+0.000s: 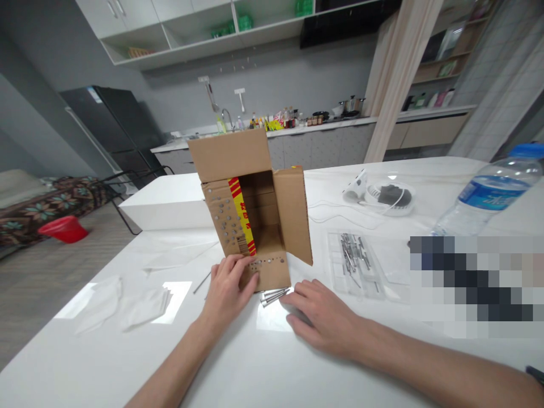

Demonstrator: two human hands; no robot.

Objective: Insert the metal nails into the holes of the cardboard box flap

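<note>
Head view puts my left hand [229,286] against the lower front of the cardboard box [250,209], fingers [238,265] close together and laid flat over the bottom flap, gripping nothing that I can make out. I see my right hand [323,314] palm-down on the white table [127,351], its fingers [308,288] slightly spread and resting there, the fingertips just beside a small bunch of nails [274,294] that lies at the foot of the box between my two hands. I cannot tell whether the right hand actually touches the nails. The box stands upright and open toward me, one flap raised at the top and another swung out on the right; rows of nail heads dot its left flap and the bottom flap, and a strip of red and yellow tape [242,215] runs down the inner left edge. One loose nail [202,282] lies on the table to the left of my left hand. Right of the box I see a clear tray [361,260] holding more nails, and further right a water bottle [488,192] lying tilted. Folded white tissues [140,306] sit well to the left
</note>
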